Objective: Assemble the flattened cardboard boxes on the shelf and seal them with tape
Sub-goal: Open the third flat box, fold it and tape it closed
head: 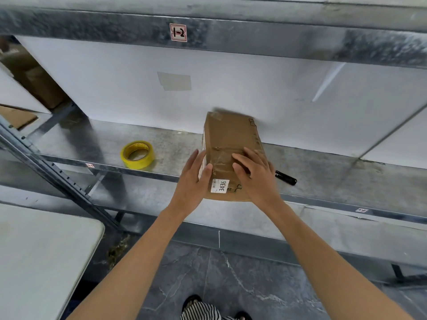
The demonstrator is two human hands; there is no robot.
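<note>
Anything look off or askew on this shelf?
The cardboard box sits skewed to the shelf and its near end overhangs the front edge, steadied by the left hand and right hand. The clear tape on its top looks wrinkled.

Left hand [193,179] and right hand [256,174] bare. Left forearm [138,250] and right forearm [323,250] bare all the way to the frame's bottom edge. At 6 o'clock: striped garment [201,311], narrow black and white bands, loose folds. Dark shoe [191,299] at its 11 o'clock; second dark shoe [242,316] at its 3 o'clock, partly cut off.
</note>
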